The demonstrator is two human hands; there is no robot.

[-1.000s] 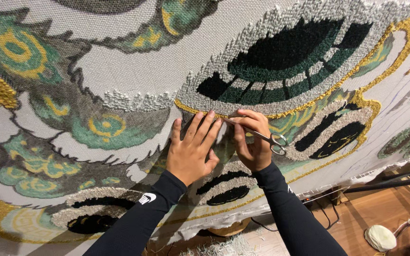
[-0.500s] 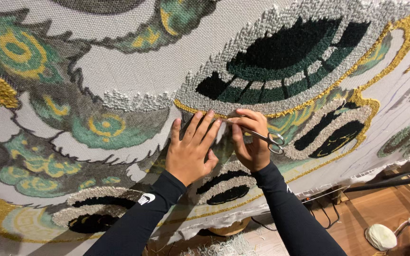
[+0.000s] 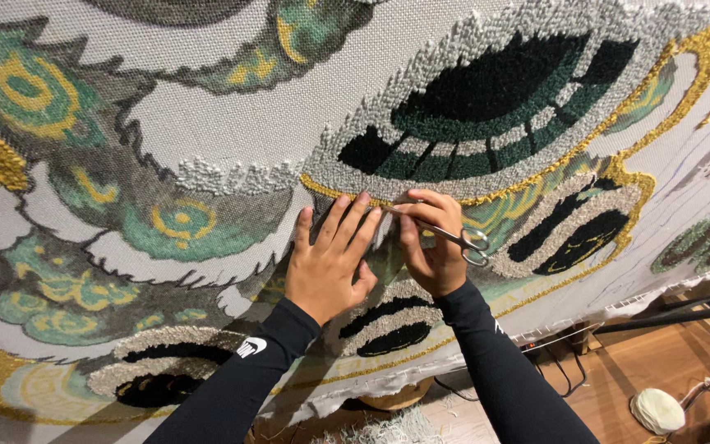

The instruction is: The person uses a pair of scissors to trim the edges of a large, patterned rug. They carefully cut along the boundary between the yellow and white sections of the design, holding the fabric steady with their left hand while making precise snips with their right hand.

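Fingers (image 3: 347,226) of the left hand (image 3: 326,267) lie flat, spread on the soft, yielding tufted rug (image 3: 207,123); right hand (image 3: 433,247) pinches light, stiff steel scissors (image 3: 454,238) by the loops.

Tufted rug (image 3: 232,123) fronts both hands — floor (image 3: 667,362) below open

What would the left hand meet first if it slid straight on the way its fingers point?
The left hand lies flat on the tufted cloth, fingers pointing up and right. It would probably first reach the yellow yarn outline, then the grey pile above it.
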